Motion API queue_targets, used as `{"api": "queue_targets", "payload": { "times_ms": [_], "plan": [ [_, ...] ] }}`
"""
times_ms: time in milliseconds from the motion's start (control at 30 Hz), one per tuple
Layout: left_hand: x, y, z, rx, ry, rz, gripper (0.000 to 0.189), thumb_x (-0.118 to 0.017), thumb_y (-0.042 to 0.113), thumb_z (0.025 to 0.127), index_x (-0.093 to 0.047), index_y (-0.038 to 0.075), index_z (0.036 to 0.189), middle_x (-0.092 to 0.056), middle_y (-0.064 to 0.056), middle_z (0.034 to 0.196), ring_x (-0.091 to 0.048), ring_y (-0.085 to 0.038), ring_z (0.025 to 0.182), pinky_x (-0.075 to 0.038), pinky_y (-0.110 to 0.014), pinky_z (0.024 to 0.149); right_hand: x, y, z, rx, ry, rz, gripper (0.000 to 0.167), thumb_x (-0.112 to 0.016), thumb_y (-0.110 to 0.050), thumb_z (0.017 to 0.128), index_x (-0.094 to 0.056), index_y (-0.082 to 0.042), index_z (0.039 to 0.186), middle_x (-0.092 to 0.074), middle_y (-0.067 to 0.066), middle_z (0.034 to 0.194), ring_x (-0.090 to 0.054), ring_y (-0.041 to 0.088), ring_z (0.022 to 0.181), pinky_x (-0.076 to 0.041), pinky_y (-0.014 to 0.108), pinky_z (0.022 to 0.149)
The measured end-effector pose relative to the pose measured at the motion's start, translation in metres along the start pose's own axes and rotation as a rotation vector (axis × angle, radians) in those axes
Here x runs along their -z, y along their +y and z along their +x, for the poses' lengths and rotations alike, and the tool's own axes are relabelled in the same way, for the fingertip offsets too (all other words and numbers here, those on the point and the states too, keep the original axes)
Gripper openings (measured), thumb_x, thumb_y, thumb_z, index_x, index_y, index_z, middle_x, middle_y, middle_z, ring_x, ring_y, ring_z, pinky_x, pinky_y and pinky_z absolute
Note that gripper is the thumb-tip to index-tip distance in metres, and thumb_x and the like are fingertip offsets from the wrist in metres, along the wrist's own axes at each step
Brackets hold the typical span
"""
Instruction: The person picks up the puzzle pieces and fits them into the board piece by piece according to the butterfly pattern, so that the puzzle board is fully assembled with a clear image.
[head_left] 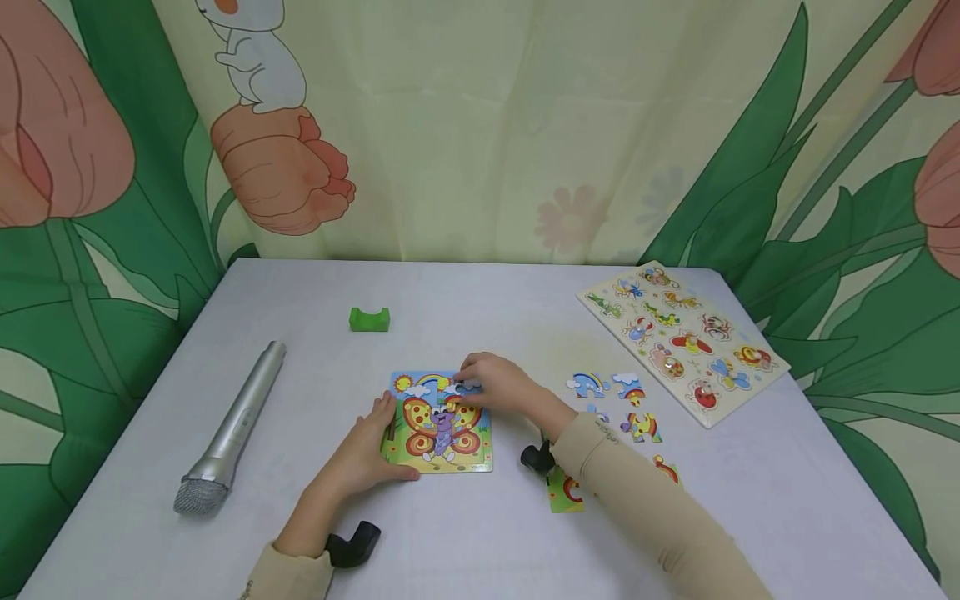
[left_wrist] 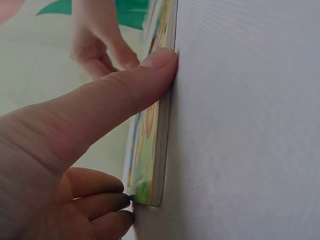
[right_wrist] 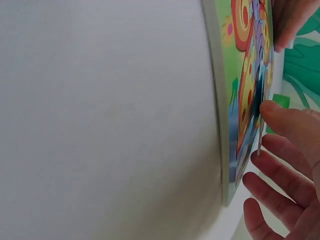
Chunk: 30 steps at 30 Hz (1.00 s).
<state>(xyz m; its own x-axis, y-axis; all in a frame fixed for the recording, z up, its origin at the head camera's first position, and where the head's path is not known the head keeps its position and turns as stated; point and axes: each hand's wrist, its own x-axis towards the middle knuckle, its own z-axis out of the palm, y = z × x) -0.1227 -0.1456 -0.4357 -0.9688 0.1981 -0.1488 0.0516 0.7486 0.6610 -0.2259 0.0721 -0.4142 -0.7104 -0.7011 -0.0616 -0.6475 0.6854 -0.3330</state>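
White table (head_left: 450, 533) here, left hand (head_left: 366, 452) spread against a square colourful butterfly puzzle (head_left: 459, 464), right hand (head_left: 501, 385) pinching a thin bluish piece (right_wrist: 260, 141); guessing it's being fitted, needs lining up.

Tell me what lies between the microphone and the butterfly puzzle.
In the head view, the left hand, touching the butterfly puzzle, lies between it and the microphone; the rest is bare white table.

Left hand (head_left: 366, 450), bare: thumb extended straight, fingers spread away from it. Right hand (head_left: 501, 385), bare: thumb set against fingertips in a pinch, lower fingers loosely parted. Forearms, in beige cloth sleeves (head_left: 652, 508): angled inward, pointing toward the white table's (head_left: 465, 550) far edge.
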Motion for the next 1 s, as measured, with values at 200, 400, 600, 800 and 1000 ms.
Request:
{"api": "queue_targets", "payload": {
  "times_ms": [200, 400, 600, 800, 1000],
  "plan": [
    [0.001, 0.000, 0.000, -0.013, -0.001, -0.001, 0.110, -0.085, 0.034, 0.060, -0.023, -0.010, 0.140, -0.016, -0.025, 0.147, -0.012, -0.038, 0.135, -0.012, -0.054, 0.107, -0.004, -0.013, 0.013, 0.002, -0.019, -0.033, 0.037, -0.068, -0.031, 0.083, -0.066, -0.010, 0.113, -0.059, 0.003, 0.109, -0.053, 0.016, 0.101, -0.046, 0.029, 0.088],
    [0.003, -0.001, -0.001, -0.028, -0.005, 0.008, 0.110, -0.085, 0.035, 0.060, -0.024, -0.010, 0.139, -0.017, -0.026, 0.147, -0.012, -0.039, 0.135, -0.013, -0.055, 0.107, -0.007, -0.025, 0.024, 0.005, -0.016, -0.078, 0.038, -0.067, -0.033, 0.083, -0.066, -0.012, 0.114, -0.059, 0.001, 0.107, -0.054, 0.013, 0.096, -0.048, 0.025, 0.082],
    [0.001, -0.003, 0.000, -0.035, -0.011, 0.002, 0.110, -0.084, 0.037, 0.060, -0.023, -0.009, 0.140, -0.016, -0.025, 0.147, -0.012, -0.038, 0.135, -0.012, -0.055, 0.107, -0.010, -0.032, 0.032, -0.008, -0.018, -0.098, 0.038, -0.067, -0.034, 0.083, -0.066, -0.014, 0.114, -0.059, 0.002, 0.107, -0.054, 0.012, 0.095, -0.048, 0.024, 0.081],
    [0.002, -0.004, 0.000, -0.059, -0.006, 0.003, 0.110, -0.084, 0.037, 0.060, -0.023, -0.010, 0.139, -0.017, -0.026, 0.146, -0.013, -0.039, 0.135, -0.013, -0.055, 0.107, -0.011, -0.044, 0.038, -0.036, -0.017, -0.121, 0.038, -0.069, -0.033, 0.082, -0.066, -0.015, 0.115, -0.059, 0.001, 0.107, -0.054, 0.013, 0.097, -0.050, 0.024, 0.077],
    [0.002, -0.003, 0.000, -0.065, -0.007, -0.002, 0.110, -0.085, 0.035, 0.060, -0.023, -0.011, 0.139, -0.018, -0.026, 0.146, -0.013, -0.039, 0.135, -0.013, -0.055, 0.107, -0.012, -0.052, 0.041, -0.058, -0.004, -0.160, 0.035, -0.069, -0.032, 0.082, -0.067, -0.015, 0.112, -0.060, 0.000, 0.105, -0.055, 0.012, 0.095, -0.051, 0.024, 0.075]
  ]
}}
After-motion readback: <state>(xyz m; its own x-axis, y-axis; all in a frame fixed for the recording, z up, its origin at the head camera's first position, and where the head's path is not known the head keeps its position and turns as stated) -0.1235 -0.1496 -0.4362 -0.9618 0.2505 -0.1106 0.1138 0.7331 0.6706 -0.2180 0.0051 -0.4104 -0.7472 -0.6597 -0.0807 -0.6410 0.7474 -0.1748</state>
